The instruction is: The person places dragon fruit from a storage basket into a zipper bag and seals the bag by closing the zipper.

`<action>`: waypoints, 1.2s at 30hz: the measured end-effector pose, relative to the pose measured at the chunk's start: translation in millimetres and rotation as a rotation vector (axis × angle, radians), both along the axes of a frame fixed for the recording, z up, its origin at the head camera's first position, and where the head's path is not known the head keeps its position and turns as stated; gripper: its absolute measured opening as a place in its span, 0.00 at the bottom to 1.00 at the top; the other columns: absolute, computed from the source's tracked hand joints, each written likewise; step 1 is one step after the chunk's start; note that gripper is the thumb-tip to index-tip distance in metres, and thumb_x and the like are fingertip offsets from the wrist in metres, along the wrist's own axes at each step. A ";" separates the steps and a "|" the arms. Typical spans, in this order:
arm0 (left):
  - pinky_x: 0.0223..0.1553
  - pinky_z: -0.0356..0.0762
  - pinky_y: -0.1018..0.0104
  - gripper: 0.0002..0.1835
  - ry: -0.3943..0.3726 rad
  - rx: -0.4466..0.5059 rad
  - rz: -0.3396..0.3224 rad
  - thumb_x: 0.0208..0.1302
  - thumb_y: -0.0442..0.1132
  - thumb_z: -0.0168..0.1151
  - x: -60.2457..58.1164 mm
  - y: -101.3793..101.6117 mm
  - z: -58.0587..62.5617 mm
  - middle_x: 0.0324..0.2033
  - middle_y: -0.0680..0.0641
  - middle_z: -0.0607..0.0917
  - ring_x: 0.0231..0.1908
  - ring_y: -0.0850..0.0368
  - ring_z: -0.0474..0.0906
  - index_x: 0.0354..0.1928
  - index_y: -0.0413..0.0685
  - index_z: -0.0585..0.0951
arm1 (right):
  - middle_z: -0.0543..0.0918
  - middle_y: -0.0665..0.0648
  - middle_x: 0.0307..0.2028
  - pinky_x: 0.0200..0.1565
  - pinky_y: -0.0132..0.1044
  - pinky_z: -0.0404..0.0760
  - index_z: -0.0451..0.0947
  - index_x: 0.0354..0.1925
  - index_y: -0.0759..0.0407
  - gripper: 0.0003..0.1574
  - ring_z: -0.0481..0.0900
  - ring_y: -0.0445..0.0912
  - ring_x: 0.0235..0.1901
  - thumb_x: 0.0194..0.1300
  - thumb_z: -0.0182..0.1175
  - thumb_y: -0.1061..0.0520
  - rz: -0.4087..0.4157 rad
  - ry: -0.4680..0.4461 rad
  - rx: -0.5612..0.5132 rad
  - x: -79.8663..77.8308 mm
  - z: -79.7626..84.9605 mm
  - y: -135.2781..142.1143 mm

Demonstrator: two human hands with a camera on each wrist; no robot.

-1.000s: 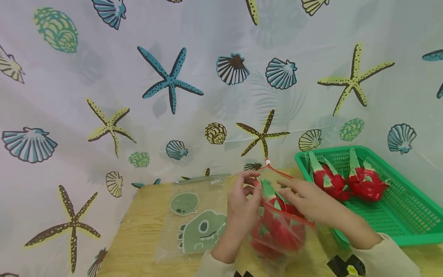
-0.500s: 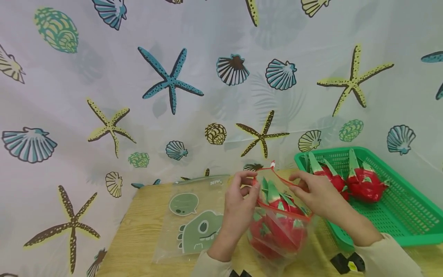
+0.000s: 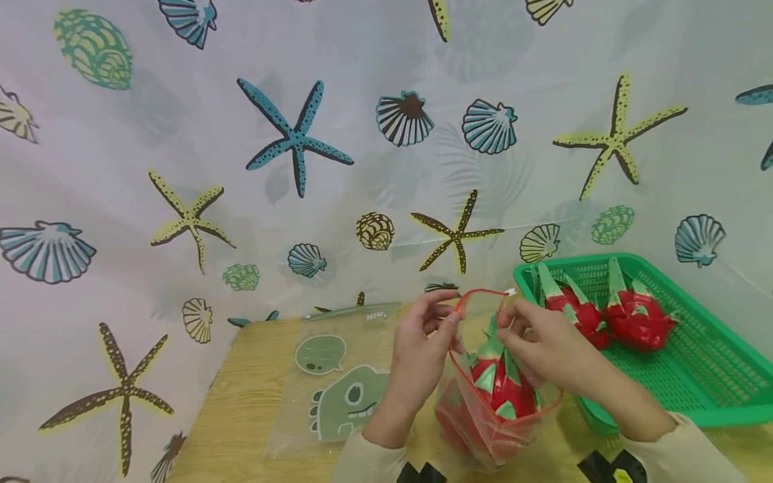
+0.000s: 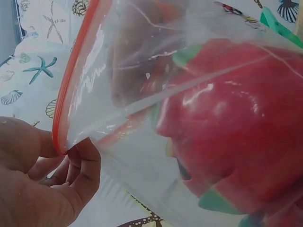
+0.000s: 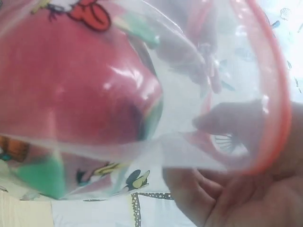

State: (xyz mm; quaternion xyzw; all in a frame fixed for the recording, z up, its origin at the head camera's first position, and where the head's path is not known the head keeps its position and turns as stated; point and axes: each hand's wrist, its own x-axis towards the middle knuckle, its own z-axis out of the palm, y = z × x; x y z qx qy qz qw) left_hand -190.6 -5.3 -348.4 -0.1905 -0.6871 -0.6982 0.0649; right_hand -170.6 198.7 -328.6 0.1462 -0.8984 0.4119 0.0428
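A clear zip bag with a red rim [image 3: 531, 414] stands with its mouth spread, the white slider at the far right of the rim. Inside, a red dragon fruit [image 3: 507, 388] with green tips points its leafy top upward, and more red shows beneath it through the plastic. My left hand [image 3: 425, 342] pinches the rim at the left; the left wrist view shows thumb and fingers on the orange-red edge [image 4: 60, 118]. At the opposite side my right hand [image 3: 540, 339] pinches the bag's edge. Through the plastic, the right wrist view shows that thumb [image 5: 222, 120] curled toward the fingers.
A green plastic basket [image 3: 712, 322] at the right holds two dragon fruits [image 3: 640, 315]. Left of the hands, a flat zip bag [image 3: 338, 396] with a green dinosaur print lies on the wooden table [image 3: 241, 389]. A shell-and-starfish curtain [image 3: 362, 168] hangs behind.
The right hand went from lying flat over the bag's mouth to pinching its edge. The mouth widened, the slider moved right, and more of the top dragon fruit shows. The left hand stayed at the rim.
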 end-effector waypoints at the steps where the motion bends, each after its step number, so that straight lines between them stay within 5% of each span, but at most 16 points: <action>1: 0.28 0.81 0.72 0.15 0.007 -0.006 -0.007 0.70 0.33 0.60 -0.1 0.1 0.6 0.40 0.38 0.83 0.23 0.62 0.77 0.56 0.52 0.80 | 0.79 0.57 0.30 0.23 0.37 0.78 0.67 0.48 0.60 0.15 0.76 0.46 0.17 0.70 0.60 0.55 -0.016 0.030 0.013 -2.0 0.4 -0.4; 5: 0.27 0.78 0.75 0.14 0.022 -0.027 -0.019 0.70 0.33 0.60 0.0 -0.7 2.1 0.40 0.38 0.84 0.22 0.63 0.75 0.55 0.51 0.80 | 0.75 0.63 0.42 0.30 0.36 0.77 0.62 0.63 0.64 0.32 0.77 0.44 0.29 0.69 0.62 0.51 -0.136 0.171 0.098 -9.9 1.5 2.8; 9: 0.27 0.78 0.76 0.13 0.014 -0.035 -0.003 0.69 0.33 0.60 -0.3 -2.1 1.4 0.39 0.38 0.85 0.23 0.63 0.74 0.54 0.48 0.80 | 0.72 0.66 0.54 0.26 0.36 0.79 0.65 0.65 0.61 0.30 0.80 0.43 0.24 0.73 0.58 0.49 -0.070 0.089 0.017 -13.1 -1.4 6.2; 13: 0.27 0.78 0.75 0.12 0.000 -0.055 0.007 0.69 0.34 0.61 2.5 -2.6 -0.3 0.40 0.40 0.84 0.24 0.62 0.75 0.53 0.49 0.80 | 0.80 0.61 0.33 0.20 0.37 0.73 0.70 0.56 0.59 0.21 0.77 0.47 0.15 0.75 0.54 0.46 -0.085 -0.009 -0.104 -11.9 -4.9 6.6; 15: 0.28 0.79 0.75 0.13 -0.017 -0.069 -0.002 0.69 0.35 0.61 7.0 -2.8 -1.4 0.42 0.42 0.83 0.27 0.62 0.76 0.54 0.50 0.79 | 0.77 0.58 0.21 0.19 0.38 0.69 0.70 0.54 0.59 0.21 0.73 0.48 0.13 0.75 0.52 0.45 -0.122 -0.012 -0.143 -11.6 -6.1 6.7; 20: 0.31 0.83 0.73 0.18 0.007 -0.180 -0.020 0.66 0.38 0.64 25.2 -5.4 -5.8 0.49 0.48 0.80 0.35 0.63 0.78 0.57 0.56 0.78 | 0.75 0.57 0.22 0.21 0.38 0.74 0.69 0.53 0.62 0.21 0.71 0.48 0.13 0.76 0.51 0.47 -0.151 0.007 -0.216 -12.3 -7.4 6.3; 27: 0.28 0.78 0.78 0.05 0.186 -0.440 -0.031 0.66 0.48 0.65 59.0 -14.7 -14.2 0.48 0.53 0.71 0.30 0.70 0.71 0.39 0.59 0.81 | 0.78 0.63 0.33 0.27 0.40 0.83 0.68 0.53 0.65 0.22 0.81 0.51 0.20 0.77 0.50 0.47 -0.157 -0.023 -0.287 -14.8 -7.2 3.6; 33: 0.32 0.70 0.87 0.18 0.475 -0.744 0.022 0.56 0.64 0.69 83.4 -26.8 -24.2 0.51 0.54 0.73 0.39 0.70 0.73 0.33 0.62 0.77 | 0.74 0.64 0.42 0.28 0.40 0.84 0.68 0.53 0.65 0.24 0.80 0.47 0.25 0.77 0.48 0.45 -0.204 -0.027 -0.272 -17.4 -8.6 5.5; 36: 0.33 0.70 0.86 0.18 0.492 -0.867 0.054 0.57 0.65 0.67 90.4 -31.2 -23.2 0.50 0.54 0.76 0.37 0.71 0.74 0.34 0.62 0.77 | 0.73 0.65 0.45 0.29 0.39 0.84 0.67 0.53 0.66 0.23 0.79 0.46 0.27 0.77 0.48 0.46 -0.194 -0.036 -0.287 -18.1 -8.9 7.7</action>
